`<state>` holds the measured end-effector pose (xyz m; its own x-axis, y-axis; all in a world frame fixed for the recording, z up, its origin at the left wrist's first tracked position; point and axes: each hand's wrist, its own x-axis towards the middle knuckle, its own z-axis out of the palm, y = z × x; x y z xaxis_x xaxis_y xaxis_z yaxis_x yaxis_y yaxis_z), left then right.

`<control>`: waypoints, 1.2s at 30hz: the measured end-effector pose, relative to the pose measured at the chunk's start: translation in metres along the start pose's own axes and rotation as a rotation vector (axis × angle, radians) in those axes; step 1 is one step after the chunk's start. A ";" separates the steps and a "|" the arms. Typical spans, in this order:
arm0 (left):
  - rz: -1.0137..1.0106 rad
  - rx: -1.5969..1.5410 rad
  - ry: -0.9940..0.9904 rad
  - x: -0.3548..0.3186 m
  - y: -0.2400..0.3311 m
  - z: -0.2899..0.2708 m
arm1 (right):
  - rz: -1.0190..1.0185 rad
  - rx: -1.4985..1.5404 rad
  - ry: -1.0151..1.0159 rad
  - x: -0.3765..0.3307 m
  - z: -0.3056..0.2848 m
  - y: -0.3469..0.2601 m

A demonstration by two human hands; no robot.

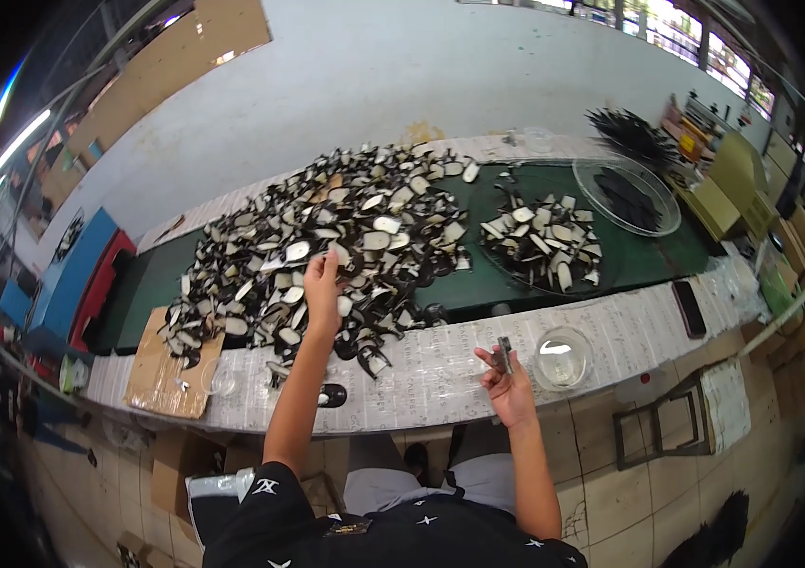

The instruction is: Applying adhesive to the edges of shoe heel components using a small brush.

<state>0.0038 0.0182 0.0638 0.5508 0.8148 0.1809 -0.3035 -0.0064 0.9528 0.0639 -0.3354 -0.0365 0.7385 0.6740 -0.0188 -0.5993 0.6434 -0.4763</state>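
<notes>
**benchwatcher:** Head view is showing someone working through a huge heap of black-and-white oval pieces point(327, 237) that is spreading over the green mat point(653, 256) on the long table point(629, 327). Judging by the piles, I'd say it's early going: the big heap is dwarfing the smaller sorted-looking pile point(542, 241) sitting to its right, and the clear round tray point(625, 194) further right is only holding a thin layer of dark pieces. One black oval point(331, 395) is lying alone on the papered table edge, near the left forearm.

**solderfox:** What are the hands doing though?

**benchwatcher:** The left hand point(321, 284) is reaching well out over the near side of the big heap, arm almost straight, fingers point(319, 260) curling down into the pieces. It's touching them for sure, but I can't tell whether it's actually pinching one. The right hand point(508, 379) is hanging back close to the body, elbow bent, palm turned up, fingers loosely closing round a small dark tool or clip point(504, 353) that is poking up between thumb and forefinger. Too small to say what it is exactly.

**solderfox:** And that glass thing beside it?

**benchwatcher:** A small clear bowl point(561, 358), just to the right of the right hand and not touching it. Looks near empty from here, so I'm guessing most of the work is still ahead.
</notes>
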 end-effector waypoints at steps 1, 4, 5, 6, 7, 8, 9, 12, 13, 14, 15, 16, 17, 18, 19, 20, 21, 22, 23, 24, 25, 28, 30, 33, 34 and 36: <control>-0.186 -0.317 -0.020 -0.010 0.006 0.001 | -0.008 -0.002 0.005 0.001 0.001 0.000; -0.367 -0.546 0.023 -0.043 0.013 -0.003 | -0.006 -0.014 0.008 0.003 0.002 0.000; -0.472 -0.672 0.021 -0.062 0.017 0.006 | -0.041 -0.020 0.025 0.002 -0.002 -0.003; -0.532 -0.752 0.041 -0.083 0.025 0.010 | -0.035 -0.015 0.043 0.003 -0.002 -0.003; -0.639 -0.765 0.019 -0.099 0.023 0.006 | -0.031 -0.018 0.037 0.003 0.000 -0.003; -0.605 -0.702 -0.136 -0.117 0.012 0.002 | -0.035 -0.032 0.026 0.003 0.000 -0.006; -0.699 -0.712 -0.190 -0.136 0.002 0.002 | -0.049 -0.047 0.023 0.000 -0.002 -0.010; -0.837 -0.595 -0.235 -0.208 0.020 0.021 | -0.071 -0.037 0.022 -0.007 -0.007 -0.015; -0.903 -0.578 -0.255 -0.225 0.022 0.015 | -0.052 -0.003 0.035 -0.001 -0.008 -0.009; -0.937 -0.544 -0.288 -0.240 0.020 0.007 | -0.078 -0.076 0.007 0.003 -0.004 -0.004; -0.883 -0.481 -0.302 -0.258 0.019 0.001 | -0.077 -0.075 -0.040 0.002 0.002 0.001; -0.796 -0.344 -0.462 -0.271 0.032 0.003 | -0.048 -0.030 -0.047 0.006 -0.008 0.006; -0.732 -0.250 -0.648 -0.278 0.048 0.007 | -0.035 -0.018 -0.072 0.009 -0.013 0.013; -0.491 -0.196 -0.788 -0.287 0.057 0.010 | -0.041 0.011 -0.120 0.012 -0.008 0.019; -0.261 -0.171 -1.055 -0.283 0.068 0.000 | -0.018 0.027 -0.171 0.015 -0.017 0.019; -0.113 -0.359 -1.206 -0.283 0.095 0.013 | 0.038 0.028 -0.139 0.014 -0.012 0.015; 0.023 -0.790 -1.383 -0.282 0.117 0.042 | 0.036 0.025 -0.126 0.013 -0.008 0.011; -0.116 -1.078 -1.575 -0.280 0.147 0.063 | 0.002 -0.008 -0.107 0.012 -0.011 0.003; -0.077 -1.227 -1.747 -0.279 0.175 0.081 | -0.020 -0.028 -0.090 0.011 -0.012 0.001; -0.040 -1.263 -1.938 -0.274 0.208 0.092 | -0.042 -0.029 -0.113 0.008 -0.008 0.002; 0.023 -1.451 -2.043 -0.280 0.228 0.107 | -0.052 -0.052 -0.110 0.009 -0.006 0.001; 0.083 -1.907 -2.049 -0.323 0.257 0.138 | -0.056 -0.061 -0.079 0.006 0.003 -0.002; 0.118 -2.457 -1.819 -0.358 0.267 0.161 | -0.077 -0.070 -0.051 0.004 0.002 -0.005; 0.140 -2.967 -1.445 -0.377 0.256 0.161 | -0.118 -0.035 -0.043 0.003 -0.009 -0.002; 0.043 -2.884 -1.595 -0.379 0.237 0.151 | -0.126 -0.037 -0.041 0.003 -0.014 -0.002; -0.053 -2.617 -1.880 -0.378 0.217 0.124 | -0.090 -0.053 -0.051 0.008 0.003 0.010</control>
<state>-0.1737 -0.3634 0.2321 -0.1271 0.2662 0.9555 0.6824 0.7225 -0.1105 0.0634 -0.3228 -0.0389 0.7712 0.6328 0.0700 -0.5132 0.6829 -0.5199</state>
